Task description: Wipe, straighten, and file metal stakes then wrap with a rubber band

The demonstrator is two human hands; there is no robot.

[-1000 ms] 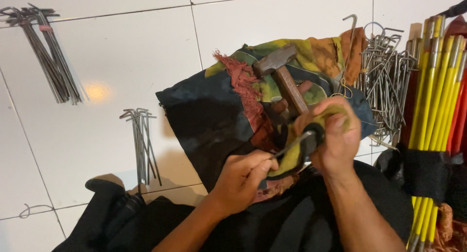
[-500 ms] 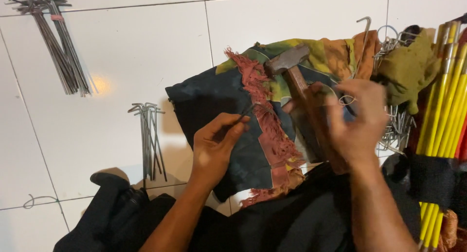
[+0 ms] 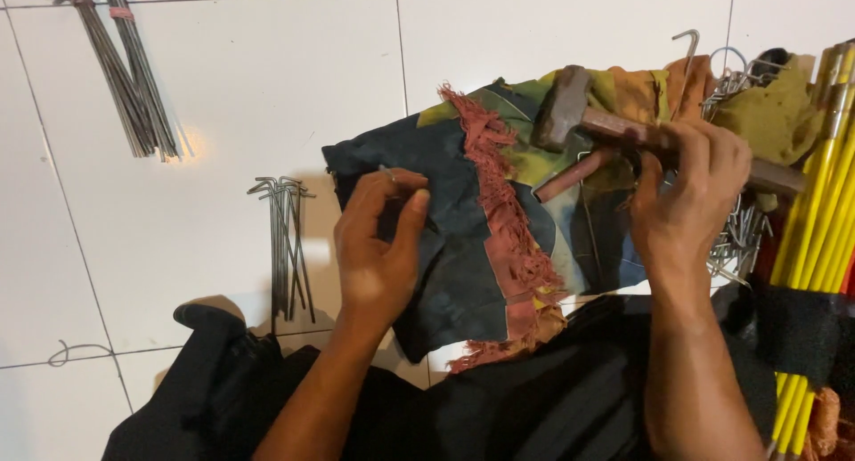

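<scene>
Left hand: your grip pinches a peg on the cloth.
Right hand: grip clamped round the hammer handle.
Risk: a loose swing could hit your fingers (they sit close).
Floor: hard tile, so the peg may skid.

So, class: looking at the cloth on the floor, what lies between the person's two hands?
In the head view, the reddish fringe strip of the dark cloth lies between the left hand and the right hand.
</scene>
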